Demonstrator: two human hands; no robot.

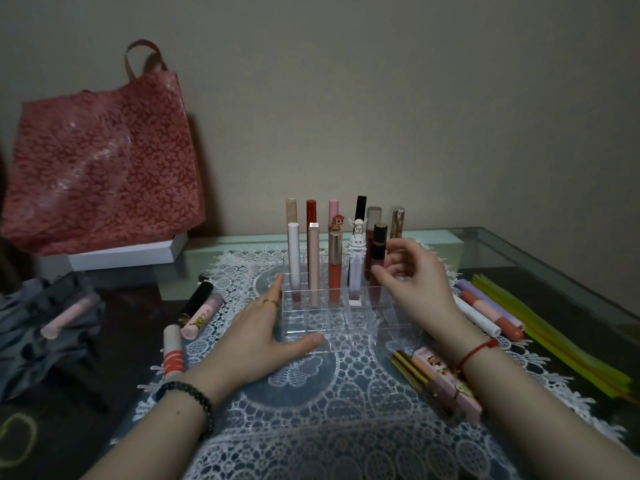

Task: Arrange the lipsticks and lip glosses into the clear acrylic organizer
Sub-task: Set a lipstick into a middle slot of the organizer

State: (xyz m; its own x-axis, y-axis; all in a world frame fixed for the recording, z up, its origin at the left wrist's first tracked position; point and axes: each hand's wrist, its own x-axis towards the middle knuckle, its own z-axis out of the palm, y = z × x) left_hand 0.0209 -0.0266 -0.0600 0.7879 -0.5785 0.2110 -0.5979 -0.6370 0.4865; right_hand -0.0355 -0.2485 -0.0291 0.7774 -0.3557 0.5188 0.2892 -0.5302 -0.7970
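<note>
Clear acrylic organizer [332,327]: stands on the white lace mat [311,410], mid-table, its grid of compartments seen from above and in front. The two far rows hold upright tubes; the near rows are bare.

Back row, left to right: beige tube [291,211], red tube [311,211], pink tube [333,209], black-capped tube [361,206], grey-capped tube [374,216], rose-gold tube [397,221].

Next row: white-capped gloss [293,261], pale pink gloss [313,265], coral gloss with gold cap [335,271], white angel-topped tube [356,261], dark red gloss with black cap [378,251].

Left hand [266,341]: flat and open on the mat, fingers spread, against the organizer's left front corner; gold ring on one finger, dark bead bracelet [187,393] at the wrist. It holds nothing.

Right hand [415,289]: raised just beside the dark red gloss, fingers loosely curled and parted; whether the fingertips touch the tube cannot be told. Red cord [478,351] at the wrist.

Loose items, left of mat: black tube [197,303], pink cartoon-printed tube [202,315], beige tube with red bands [172,351].

Right: white, coral and lilac tubes [485,313] lying side by side; gold tube [415,372] and pink box [446,382] partly under the right forearm.

Surroundings: glass table [519,251]; red floral bag [104,161] on a white box [124,254]; grey pouch [41,323] with a pink tube in it; yellow-green strips [554,337].
</note>
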